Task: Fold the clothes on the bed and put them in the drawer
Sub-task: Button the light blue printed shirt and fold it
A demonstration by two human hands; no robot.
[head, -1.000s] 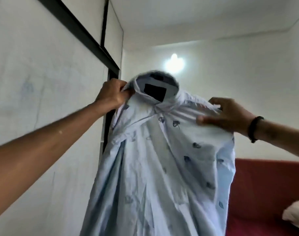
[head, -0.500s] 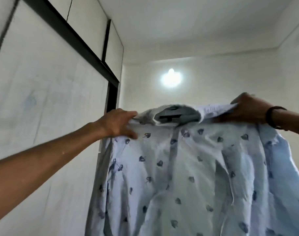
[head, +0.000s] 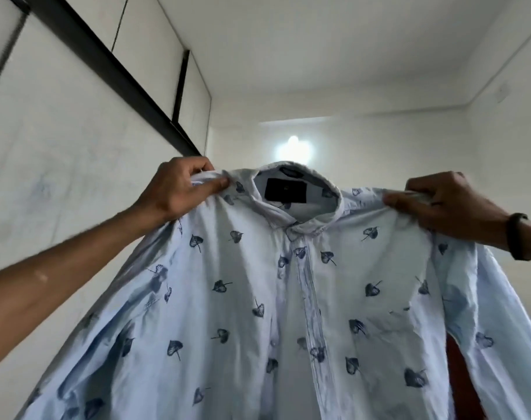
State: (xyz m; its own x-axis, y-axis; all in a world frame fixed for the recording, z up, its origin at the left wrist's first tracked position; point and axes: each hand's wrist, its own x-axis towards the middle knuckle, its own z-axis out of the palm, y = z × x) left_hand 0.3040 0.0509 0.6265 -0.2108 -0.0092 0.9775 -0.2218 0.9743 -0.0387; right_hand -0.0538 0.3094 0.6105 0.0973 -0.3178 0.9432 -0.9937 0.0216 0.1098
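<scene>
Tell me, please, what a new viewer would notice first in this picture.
A pale blue shirt with dark leaf prints fills the middle, held up in the air. The left hand and the right hand each pinch one shoulder. Behind the collar, a lamp glows on the far wall.

Shirt hem below bottom edge

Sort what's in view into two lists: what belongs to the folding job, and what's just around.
Part of the job:
- shirt, light blue with leaf print, held up spread by its shoulders
- left hand, gripping the shirt's shoulder
- right hand, gripping the other shoulder

Just around:
- wardrobe doors
- wall light
- black wristband
</scene>
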